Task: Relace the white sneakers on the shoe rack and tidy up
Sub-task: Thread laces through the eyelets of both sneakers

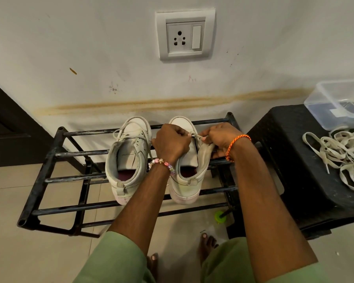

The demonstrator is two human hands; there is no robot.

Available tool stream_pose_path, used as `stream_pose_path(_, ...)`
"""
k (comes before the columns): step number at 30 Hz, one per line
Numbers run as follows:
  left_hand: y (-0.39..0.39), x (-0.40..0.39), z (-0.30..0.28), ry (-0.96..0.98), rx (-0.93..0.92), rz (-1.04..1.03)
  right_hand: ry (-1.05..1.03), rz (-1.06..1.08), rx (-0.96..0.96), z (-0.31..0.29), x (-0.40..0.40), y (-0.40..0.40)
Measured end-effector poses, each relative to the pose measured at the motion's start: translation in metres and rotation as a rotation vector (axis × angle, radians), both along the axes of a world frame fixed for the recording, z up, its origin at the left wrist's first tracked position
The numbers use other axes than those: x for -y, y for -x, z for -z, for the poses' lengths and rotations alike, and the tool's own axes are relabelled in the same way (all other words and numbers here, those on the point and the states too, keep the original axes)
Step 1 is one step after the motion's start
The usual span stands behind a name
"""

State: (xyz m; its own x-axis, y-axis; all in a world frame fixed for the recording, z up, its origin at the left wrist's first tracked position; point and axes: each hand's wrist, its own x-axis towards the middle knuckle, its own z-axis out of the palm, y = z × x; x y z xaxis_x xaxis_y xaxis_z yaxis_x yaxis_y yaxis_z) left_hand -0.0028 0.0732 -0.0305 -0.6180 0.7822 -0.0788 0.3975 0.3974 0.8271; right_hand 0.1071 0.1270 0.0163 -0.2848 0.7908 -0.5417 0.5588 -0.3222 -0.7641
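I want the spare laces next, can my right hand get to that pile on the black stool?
Probably yes: the lace pile lies uncovered beside your right hand, though that hand is pinching the lace tip.

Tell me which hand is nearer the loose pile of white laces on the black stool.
Right. The right hand works at the right white sneaker, on the side facing the pile of white laces; the left hand is farther, between the two sneakers.

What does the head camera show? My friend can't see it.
Both hands, left and right, pinch a lace at the right sneaker on a black rack. The left sneaker stands beside it; loose laces lie on a black stool.
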Motion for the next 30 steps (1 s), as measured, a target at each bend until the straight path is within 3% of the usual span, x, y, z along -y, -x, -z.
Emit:
stream_pose_path(5, -0.001, 0.002, -0.005, 0.029, -0.129, 0.042, -0.013, -0.001, -0.011, 0.002, 0.0, 0.002)
stream_pose_path(12, 0.006, -0.003, 0.007, -0.013, 0.017, 0.064, 0.062, -0.008, -0.048, 0.001, 0.003, 0.001)
stream_pose_path(16, 0.005, -0.006, 0.01, 0.044, -0.113, 0.104, 0.058, -0.032, -0.049, 0.003, 0.003, 0.003)
stream_pose_path(22, 0.01, -0.009, 0.016, 0.003, -0.041, 0.109, 0.097, 0.06, -0.16, 0.017, -0.004, 0.001)
stream_pose_path(26, 0.01, -0.007, 0.015, -0.021, 0.041, 0.107, 0.006, 0.129, -0.207, 0.036, -0.004, 0.006)
stream_pose_path(30, 0.01, 0.001, 0.008, -0.033, 0.121, 0.117, -0.155, 0.111, -0.117, 0.044, -0.011, 0.01)
